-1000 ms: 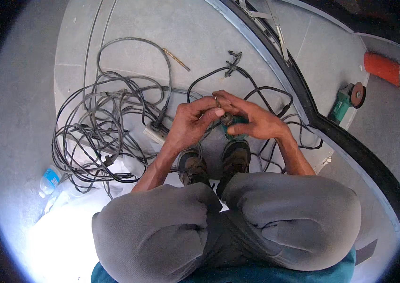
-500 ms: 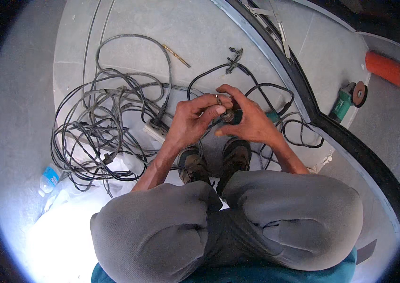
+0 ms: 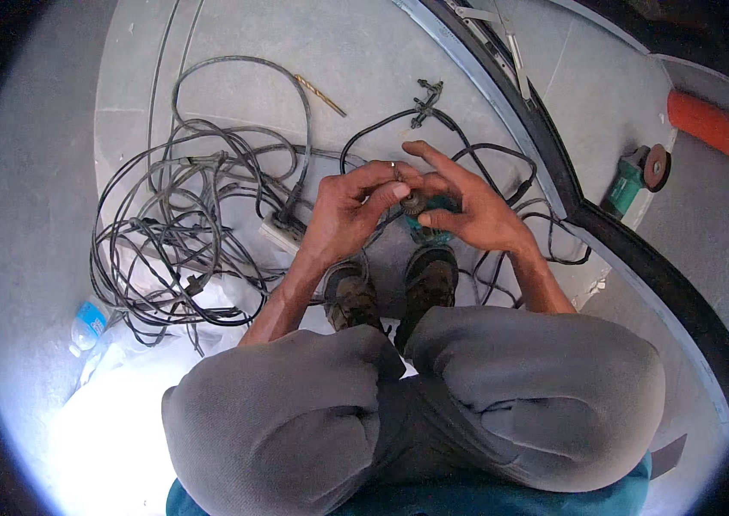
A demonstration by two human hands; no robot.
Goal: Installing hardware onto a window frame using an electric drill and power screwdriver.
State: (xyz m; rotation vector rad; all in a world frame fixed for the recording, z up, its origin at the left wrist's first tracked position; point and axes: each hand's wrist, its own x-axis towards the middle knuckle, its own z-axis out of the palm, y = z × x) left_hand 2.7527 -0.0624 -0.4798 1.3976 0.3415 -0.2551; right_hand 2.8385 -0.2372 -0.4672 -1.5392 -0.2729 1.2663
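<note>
Between my hands is a teal power drill [image 3: 435,225], its dark toothed chuck [image 3: 414,203] pointing up at me. My left hand [image 3: 351,206] closes thumb and fingers on a thin drill bit [image 3: 395,168] at the mouth of the chuck; the tip shows above the fingers. My right hand [image 3: 480,211] curves around the chuck's right side. Its thumb and forefinger are spread apart, and whether the other fingers touch the chuck cannot be made out. My hand hides part of the drill body. The drill is just beyond my shoes [image 3: 430,275].
A tangle of black cable [image 3: 201,224] with a socket block [image 3: 280,234] lies left. Beyond are a gold drill bit [image 3: 319,95] and a black metal piece [image 3: 426,103]. A curved frame [image 3: 571,202] crosses the right; past it are an angle grinder [image 3: 635,181] and a red roll [image 3: 701,125].
The drill body has swung from pointing right to sitting below the chuck, nearer my shoes. My right hand has shifted slightly, its forefinger lifting away; the left keeps its pinch.
</note>
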